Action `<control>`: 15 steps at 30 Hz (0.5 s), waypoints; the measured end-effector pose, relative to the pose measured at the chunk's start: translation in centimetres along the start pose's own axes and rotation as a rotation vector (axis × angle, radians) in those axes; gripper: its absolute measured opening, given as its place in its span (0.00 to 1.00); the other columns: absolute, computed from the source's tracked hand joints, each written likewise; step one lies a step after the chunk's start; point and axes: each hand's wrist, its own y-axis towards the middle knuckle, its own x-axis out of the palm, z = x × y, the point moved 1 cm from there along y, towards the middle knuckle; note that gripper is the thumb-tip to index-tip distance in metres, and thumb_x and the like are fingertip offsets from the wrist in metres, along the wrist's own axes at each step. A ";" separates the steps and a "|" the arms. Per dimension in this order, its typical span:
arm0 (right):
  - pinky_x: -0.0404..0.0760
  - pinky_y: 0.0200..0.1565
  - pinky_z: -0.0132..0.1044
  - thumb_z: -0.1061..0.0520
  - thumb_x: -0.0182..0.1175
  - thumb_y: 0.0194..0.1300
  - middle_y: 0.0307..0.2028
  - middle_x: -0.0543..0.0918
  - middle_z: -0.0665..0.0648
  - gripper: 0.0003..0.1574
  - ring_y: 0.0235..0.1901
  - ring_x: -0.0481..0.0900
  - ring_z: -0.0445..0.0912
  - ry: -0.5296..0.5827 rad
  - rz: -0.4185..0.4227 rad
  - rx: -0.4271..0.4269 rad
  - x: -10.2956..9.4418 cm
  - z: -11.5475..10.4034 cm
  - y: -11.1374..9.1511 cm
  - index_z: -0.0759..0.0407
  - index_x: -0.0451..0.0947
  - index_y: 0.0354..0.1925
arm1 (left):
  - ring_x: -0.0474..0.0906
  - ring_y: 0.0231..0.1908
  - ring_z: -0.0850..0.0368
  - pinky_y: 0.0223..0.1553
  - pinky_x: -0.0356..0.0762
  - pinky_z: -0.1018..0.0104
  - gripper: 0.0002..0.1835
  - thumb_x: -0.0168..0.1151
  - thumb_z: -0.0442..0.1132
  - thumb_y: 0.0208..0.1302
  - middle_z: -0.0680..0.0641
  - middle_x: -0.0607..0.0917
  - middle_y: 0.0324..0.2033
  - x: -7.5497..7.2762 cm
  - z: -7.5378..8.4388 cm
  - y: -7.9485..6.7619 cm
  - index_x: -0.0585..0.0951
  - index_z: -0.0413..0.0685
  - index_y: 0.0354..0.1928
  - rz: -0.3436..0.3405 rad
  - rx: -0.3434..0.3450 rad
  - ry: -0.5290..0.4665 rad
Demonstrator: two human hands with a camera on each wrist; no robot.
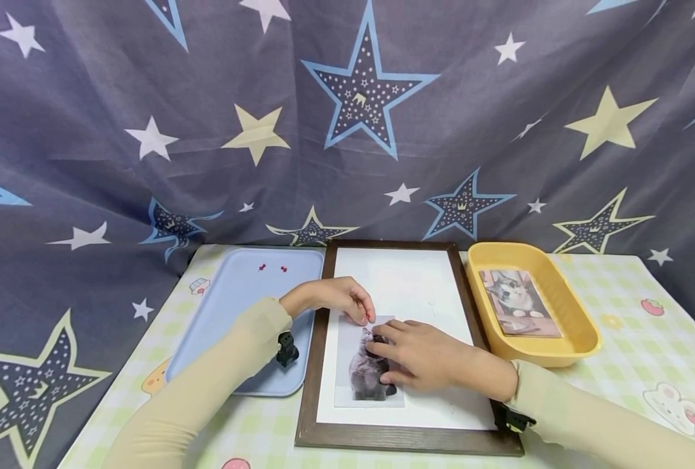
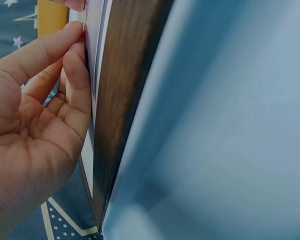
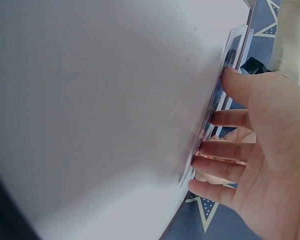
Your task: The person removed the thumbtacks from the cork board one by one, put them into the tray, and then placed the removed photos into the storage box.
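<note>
Left hand [image 1: 340, 297] had a red pin [image 1: 368, 317] pinched between thumb and fingertip, right by the cat photo's [image 1: 355, 384] top edge. Right hand [image 1: 426, 356] was palm-down, fingers loosely spread over the photo.

A green-and-white checked counter [image 1: 617, 391] carries a pale-blue rectangular tray [image 1: 236, 312], a brown-framed white board [image 1: 411, 283] and a yellow oblong bin [image 1: 552, 352].

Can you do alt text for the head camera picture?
The left hand pinches a red pin at the top of a cat photo on a framed white board, while the right hand touches the photo. Beside the board are a blue tray and a yellow basket.
</note>
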 end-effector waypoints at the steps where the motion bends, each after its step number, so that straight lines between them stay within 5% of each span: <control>1: 0.81 0.62 0.48 0.36 0.53 0.75 0.64 0.77 0.58 0.33 0.63 0.77 0.52 0.001 -0.001 0.000 0.0 0.0 0.0 0.52 0.73 0.68 | 0.75 0.29 0.66 0.35 0.74 0.74 0.09 0.64 0.27 0.62 0.56 0.84 0.27 0.0 0.0 0.0 0.86 0.35 0.44 -0.002 0.000 -0.004; 15: 0.81 0.63 0.49 0.36 0.53 0.76 0.65 0.76 0.59 0.33 0.64 0.77 0.52 0.015 -0.009 0.000 0.1 0.0 0.0 0.52 0.73 0.68 | 0.73 0.28 0.65 0.33 0.72 0.74 0.06 0.65 0.27 0.62 0.56 0.83 0.25 0.0 -0.2 0.2 0.86 0.37 0.41 0.011 -0.003 0.002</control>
